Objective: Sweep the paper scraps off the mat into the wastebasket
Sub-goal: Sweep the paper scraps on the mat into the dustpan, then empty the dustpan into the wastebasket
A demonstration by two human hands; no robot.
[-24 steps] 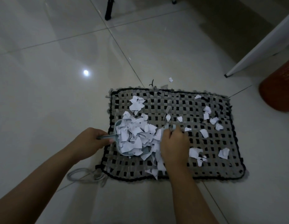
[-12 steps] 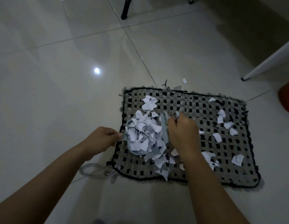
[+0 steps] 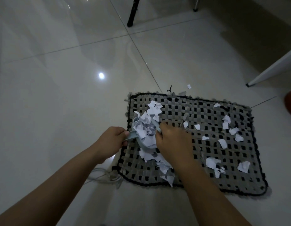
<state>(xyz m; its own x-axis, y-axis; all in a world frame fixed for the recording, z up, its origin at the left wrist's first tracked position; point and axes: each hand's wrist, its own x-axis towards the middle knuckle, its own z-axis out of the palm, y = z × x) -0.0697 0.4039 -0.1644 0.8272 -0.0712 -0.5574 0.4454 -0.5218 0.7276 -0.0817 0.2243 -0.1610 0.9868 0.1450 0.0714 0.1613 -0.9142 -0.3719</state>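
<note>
A grey and black woven mat lies on the tiled floor. My left hand grips the handle of a small pale blue dustpan, tilted up over the mat's left part and heaped with white paper scraps. My right hand is closed on a small brush pressed against the pan's open side. More scraps lie below the pan and scattered over the mat's right half. An orange-red wastebasket shows at the right edge, mostly cut off.
A grey cable lies coiled on the floor by the mat's near left corner. A black furniture leg stands at the top. A white slanted board or leg crosses the upper right. One scrap lies beyond the mat.
The dustpan has tipped up from lying flat, its pile bunched tighter. The right hand with the brush moved in against the pan. Some scraps stay on the mat below it.
</note>
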